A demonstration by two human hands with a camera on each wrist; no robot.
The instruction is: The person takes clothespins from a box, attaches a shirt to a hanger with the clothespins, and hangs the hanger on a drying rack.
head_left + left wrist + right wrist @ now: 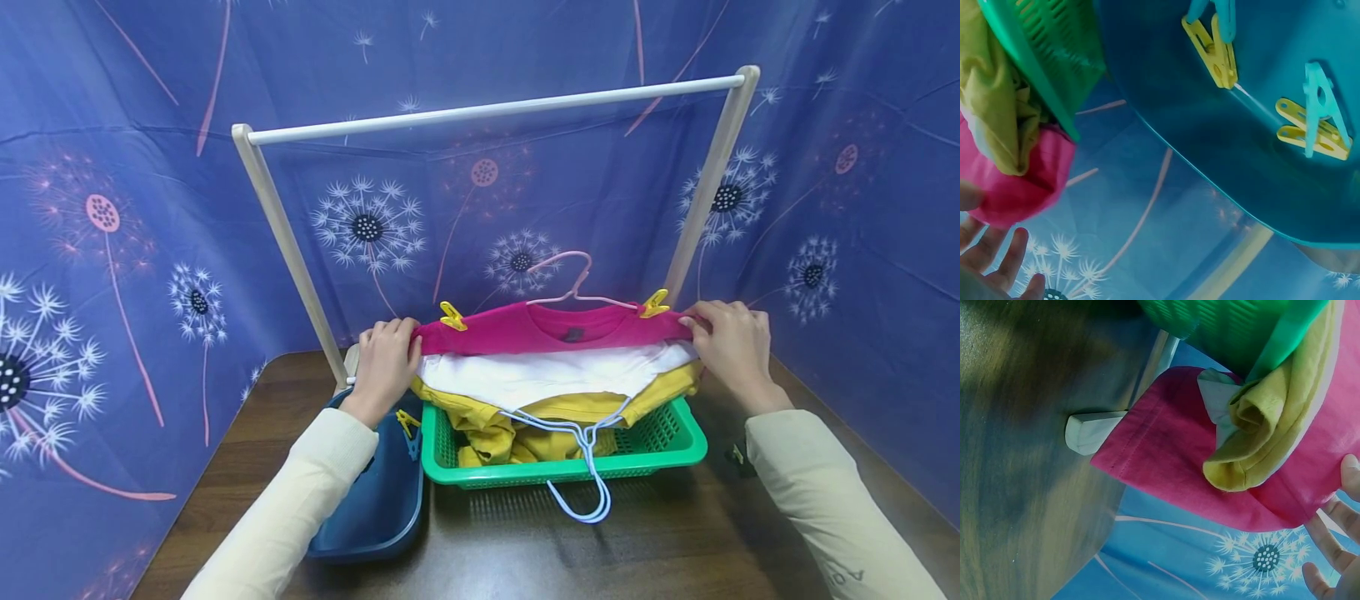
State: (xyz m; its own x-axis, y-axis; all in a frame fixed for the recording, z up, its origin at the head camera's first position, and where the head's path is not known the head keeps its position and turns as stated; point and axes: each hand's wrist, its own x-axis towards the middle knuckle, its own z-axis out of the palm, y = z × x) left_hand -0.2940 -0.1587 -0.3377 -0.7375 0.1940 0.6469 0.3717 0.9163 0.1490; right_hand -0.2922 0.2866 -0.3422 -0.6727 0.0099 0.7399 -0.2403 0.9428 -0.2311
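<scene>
My left hand [384, 358] pinches one shoulder end of a pink shirt [487, 330], and my right hand [733, 346] pinches the other. Between them the shirt stretches sideways along the far side of a green basket [562, 473]. A pink hanger [588, 260] rises from its neckline, with one yellow clothespin [452, 317] at the left shoulder and another yellow clothespin [655, 304] at the right. In front of it lie a white garment [525, 375] and a yellow garment [491, 433]. Light-blue hangers [592, 467] hang over the basket's near rim. In both wrist views, thumb and fingers meet at the pink cloth.
A rack with a white rod [495, 110] and wooden posts stands behind the basket. Left of the basket sits a dark blue tub [375, 508] holding yellow clothespins [1213, 53] and a blue clothespin [1319, 109]. A patterned curtain [450, 50] encloses the wooden table [510, 550].
</scene>
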